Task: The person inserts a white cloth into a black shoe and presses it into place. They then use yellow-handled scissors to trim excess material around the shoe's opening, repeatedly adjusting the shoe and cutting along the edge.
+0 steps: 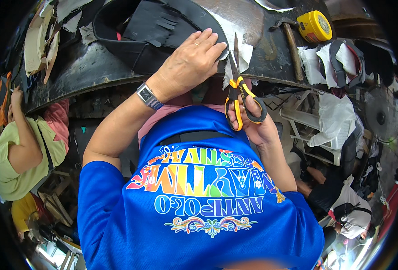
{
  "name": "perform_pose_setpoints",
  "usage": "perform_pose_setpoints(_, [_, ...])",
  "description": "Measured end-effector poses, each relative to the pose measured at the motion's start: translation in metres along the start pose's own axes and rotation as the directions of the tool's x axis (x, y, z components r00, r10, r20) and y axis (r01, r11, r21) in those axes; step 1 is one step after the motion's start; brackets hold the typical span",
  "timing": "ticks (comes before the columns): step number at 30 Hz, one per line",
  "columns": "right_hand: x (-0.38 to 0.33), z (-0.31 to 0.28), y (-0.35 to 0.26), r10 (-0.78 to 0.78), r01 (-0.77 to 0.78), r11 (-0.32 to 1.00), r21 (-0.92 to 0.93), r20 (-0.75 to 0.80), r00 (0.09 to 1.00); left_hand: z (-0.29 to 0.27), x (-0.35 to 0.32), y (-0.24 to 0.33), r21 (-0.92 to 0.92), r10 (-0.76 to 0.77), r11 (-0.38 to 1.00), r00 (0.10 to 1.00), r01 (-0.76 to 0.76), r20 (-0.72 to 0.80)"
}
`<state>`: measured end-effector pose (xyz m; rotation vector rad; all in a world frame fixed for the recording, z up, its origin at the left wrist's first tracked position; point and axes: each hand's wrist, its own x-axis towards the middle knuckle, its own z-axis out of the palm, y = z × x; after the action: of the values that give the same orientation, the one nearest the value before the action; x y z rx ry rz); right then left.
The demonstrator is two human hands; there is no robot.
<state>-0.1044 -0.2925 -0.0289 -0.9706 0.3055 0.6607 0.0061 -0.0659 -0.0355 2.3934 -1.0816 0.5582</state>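
A large black fabric piece (151,60), with a raised curved rim like part of a bag, lies on the dark worktable. My left hand (191,57), wearing a ring and a metal watch, is closed over its right end, fingers bent at the edge and thumb hidden. Just right of it, my right hand (253,118) holds scissors (233,92) with yellow-and-black handles, thumb and fingers in the loops. Their blades point away from me, slightly parted, beside the black edge. White sheet material (245,56) lies behind the blades.
A hammer (292,49) and a yellow tub (315,26) are on the table (271,63) at right, near black curved pieces with white lining (338,63). Cardboard scraps (39,40) lie at left. Beside me are a co-worker in light green (17,157), a white plastic stool (304,117) and a fan (381,117).
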Motion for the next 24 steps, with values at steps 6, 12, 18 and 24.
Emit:
perform_pose_setpoints(6, [0.007, 0.001, 0.001, -0.016, 0.016, 1.000, 0.008, 0.003, 1.000, 0.001, 0.002, 0.001, 0.005, 0.000, 1.000, 1.000, 0.000, -0.003])
perform_pose_setpoints(12, [0.009, 0.010, -0.001, -0.031, 0.031, 0.999, 0.008, -0.041, 0.999, 0.000, 0.002, 0.003, 0.003, -0.037, 0.999, 0.999, 0.037, 0.035])
perform_pose_setpoints(18, [0.002, 0.006, -0.006, -0.014, 0.014, 1.000, -0.006, -0.064, 0.998, -0.004, 0.001, 0.000, -0.012, -0.032, 0.999, 0.997, 0.033, 0.069])
perform_pose_setpoints(24, [-0.001, -0.007, -0.012, 0.024, -0.025, 0.999, -0.030, -0.023, 0.999, -0.010, -0.001, -0.003, -0.048, 0.025, 0.999, 0.999, -0.023, 0.041])
